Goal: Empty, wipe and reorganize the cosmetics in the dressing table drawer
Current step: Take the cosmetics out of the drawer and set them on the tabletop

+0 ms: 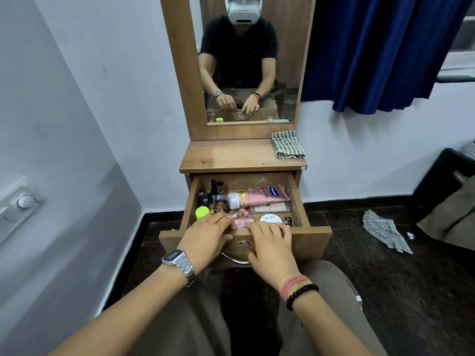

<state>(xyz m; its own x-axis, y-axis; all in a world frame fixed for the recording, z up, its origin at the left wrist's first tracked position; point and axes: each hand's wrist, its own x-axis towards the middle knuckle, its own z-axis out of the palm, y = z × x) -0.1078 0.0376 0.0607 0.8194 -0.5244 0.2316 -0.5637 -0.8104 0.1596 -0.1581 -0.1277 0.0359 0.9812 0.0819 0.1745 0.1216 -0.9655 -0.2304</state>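
Observation:
The wooden drawer (298, 199) of the dressing table stands pulled out and full of cosmetics. Inside lie a pink tube (267, 195), a white-capped bottle (235, 199), a neon green cap (202, 212), several dark nail polish bottles (205, 197), a white round jar (271, 219) and a flat beige palette (271, 208). My left hand (208, 235) rests over the drawer's front edge, fingers curled on it near a small pink tube (243, 223). My right hand (272, 246) lies on the front panel, fingers over the edge, thumb near the metal handle (237, 260).
A folded striped cloth (288, 145) sits at the right of the tabletop (231, 155) under the mirror (249, 60). Another checked cloth (385, 229) lies on the dark floor to the right. A white wall stands at left, a blue curtain (380, 47) at right.

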